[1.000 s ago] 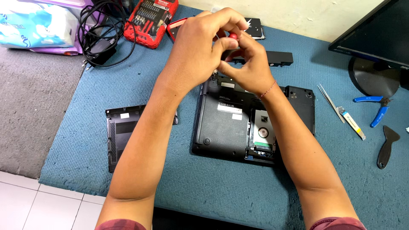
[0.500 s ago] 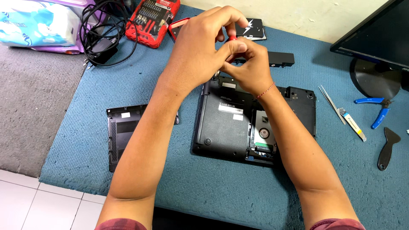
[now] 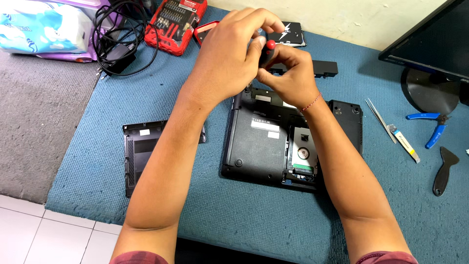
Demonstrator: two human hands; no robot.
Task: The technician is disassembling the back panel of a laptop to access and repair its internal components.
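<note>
Your hands have stayed together above the laptop point(image 3: 273, 142); left hand point(image 3: 229, 54) and right hand point(image 3: 288, 78) fingers closed around a red-tipped screwdriver point(image 3: 267, 49), now slightly turned; work there continues.

Both hands point(image 3: 264, 63) meet above the laptop's point(image 3: 259, 146) far edge, blocking it. Bare blue mat point(image 3: 244, 220) lies open in front. A loose panel point(image 3: 139, 151) crowds the left; tweezers point(image 3: 381, 120), pliers point(image 3: 432, 129), a pry tool point(image 3: 444, 171) and a monitor stand point(image 3: 430, 90) crowd the right.
</note>
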